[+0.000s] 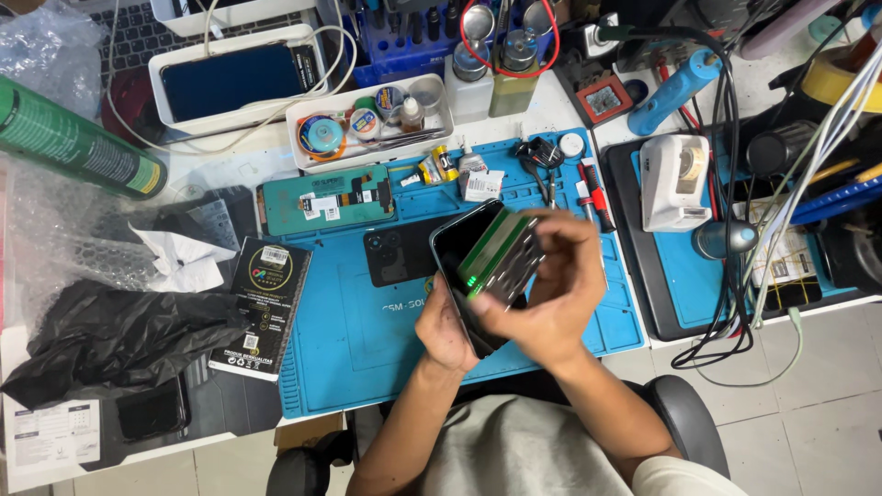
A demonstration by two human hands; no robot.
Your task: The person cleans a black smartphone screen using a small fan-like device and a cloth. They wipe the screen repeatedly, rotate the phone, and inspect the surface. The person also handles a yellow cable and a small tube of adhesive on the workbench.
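Observation:
My left hand (pixel 447 332) holds a smartphone (pixel 457 250) from below, its dark screen tilted up toward me over the blue work mat (pixel 349 331). My right hand (pixel 551 289) grips a small flat strip with green edges (pixel 498 260) and presses it against the phone's screen. Both hands are close together near the mat's right half. Another dark phone back cover (pixel 397 254) lies flat on the mat just left of the held phone.
A black packet (pixel 262 308) lies at the mat's left edge, a teal screen assembly (pixel 326 204) behind it. A white tray (pixel 303 124) of small tins, a tape dispenser (pixel 673 181), cables (pixel 735 303) and a black plastic bag (pixel 101 335) surround the mat.

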